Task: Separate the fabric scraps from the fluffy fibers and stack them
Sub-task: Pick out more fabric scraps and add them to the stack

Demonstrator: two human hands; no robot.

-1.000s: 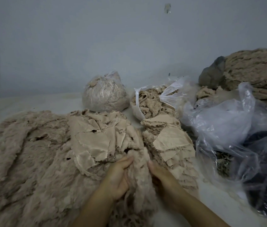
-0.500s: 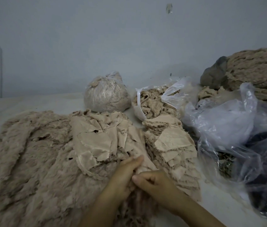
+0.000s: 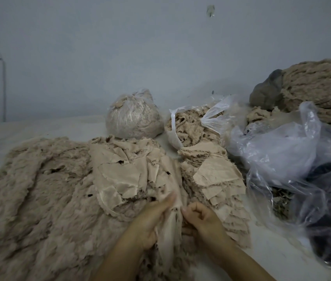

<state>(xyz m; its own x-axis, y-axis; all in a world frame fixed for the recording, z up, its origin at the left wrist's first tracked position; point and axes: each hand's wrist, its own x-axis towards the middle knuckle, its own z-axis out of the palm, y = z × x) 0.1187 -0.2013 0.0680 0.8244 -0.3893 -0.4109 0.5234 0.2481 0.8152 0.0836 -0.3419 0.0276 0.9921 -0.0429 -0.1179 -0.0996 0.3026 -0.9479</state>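
A long beige fabric scrap point(image 3: 169, 224) is stretched from 12 to 6 o'clock over the fluffy fibers point(image 3: 38, 189). It is gripped between the left hand point(image 3: 150, 224) and the curled right hand point(image 3: 203, 222), beside the scrap stack point(image 3: 215, 175) at 2 o'clock.

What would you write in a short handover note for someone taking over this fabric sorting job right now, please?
Left hand: grips one side of a beige fabric scrap, fingers curled on it.
Right hand: pinches the scrap's other side.
Fluffy fibers: a large heap at left, with loose scraps lying on its right part.
Stack of scraps: right of the hands, already many layers high.
Done: a good stack built.
Left: free the held scrap from the fluff, lay it on the stack, then work through the loose scraps.
Behind: a tied bag and an open bag of fibers.
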